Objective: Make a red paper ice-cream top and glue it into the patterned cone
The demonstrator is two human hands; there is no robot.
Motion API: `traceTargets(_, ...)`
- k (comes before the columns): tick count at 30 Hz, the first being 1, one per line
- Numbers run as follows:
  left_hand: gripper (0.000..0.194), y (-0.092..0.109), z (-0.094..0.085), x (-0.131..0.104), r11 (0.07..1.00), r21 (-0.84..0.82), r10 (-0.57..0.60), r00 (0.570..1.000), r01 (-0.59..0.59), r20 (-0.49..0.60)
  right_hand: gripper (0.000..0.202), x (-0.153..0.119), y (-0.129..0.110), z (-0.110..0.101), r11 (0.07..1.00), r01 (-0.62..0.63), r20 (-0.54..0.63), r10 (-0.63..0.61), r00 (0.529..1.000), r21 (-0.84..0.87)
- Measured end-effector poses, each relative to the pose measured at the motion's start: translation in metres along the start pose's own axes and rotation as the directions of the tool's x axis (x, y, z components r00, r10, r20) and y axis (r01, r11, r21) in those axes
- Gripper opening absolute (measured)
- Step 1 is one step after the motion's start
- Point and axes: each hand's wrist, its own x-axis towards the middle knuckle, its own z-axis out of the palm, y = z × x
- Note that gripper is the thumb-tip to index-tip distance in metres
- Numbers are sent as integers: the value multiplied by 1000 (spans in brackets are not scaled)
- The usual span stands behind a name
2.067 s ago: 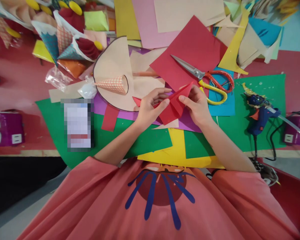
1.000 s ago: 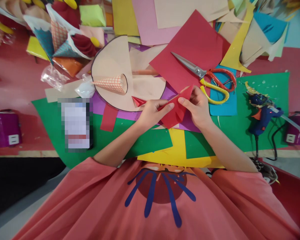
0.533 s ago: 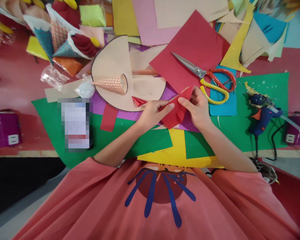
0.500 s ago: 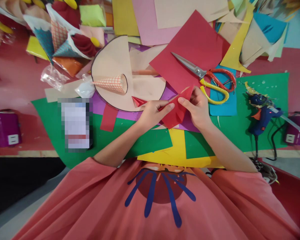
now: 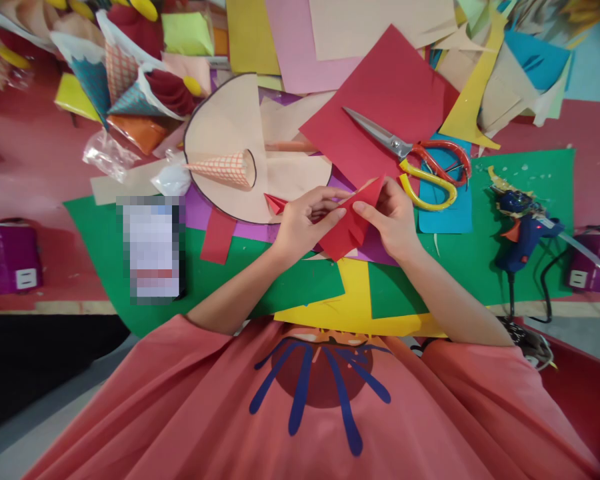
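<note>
OK, on my feed both hands are clamped on the folded red paper (image 5: 345, 230), centre of the bench, over the purple sheet (image 5: 197, 210). Left hand (image 5: 303, 223) pinches its left side, thumb against fingers; right hand (image 5: 393, 217) grips the upper right edge likewise.

Containers: orange-checked cone (image 5: 225, 169) lies on its side on the beige disc (image 5: 220, 127), left of the hands, mouth facing right; I can't tell what's inside. Far left, blue-checked cone (image 5: 133, 101) with white rim holds dark red material (image 5: 167, 92); orange packet (image 5: 139, 132) just on its near side. White plastic bag (image 5: 173, 179) by the disc's left edge, contents unclear to me.

Scissors (image 5: 396, 144): blades on the red sheet (image 5: 375, 80), right of centre. Glue gun (image 5: 517, 243) at right.
</note>
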Motion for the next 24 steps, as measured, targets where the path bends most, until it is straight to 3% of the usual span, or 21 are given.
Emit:
traceTargets(7, 26, -4, 1, -4, 981, 150, 134, 989, -124, -56, 31, 1, 2, -4, 999, 16, -45, -18, 999, -41)
traceTargets(24, 26, -3, 0, -5, 985, 148, 106, 987, -88, -118, 15, 2, 4, -6, 993, 17, -8, -16, 1000, 121)
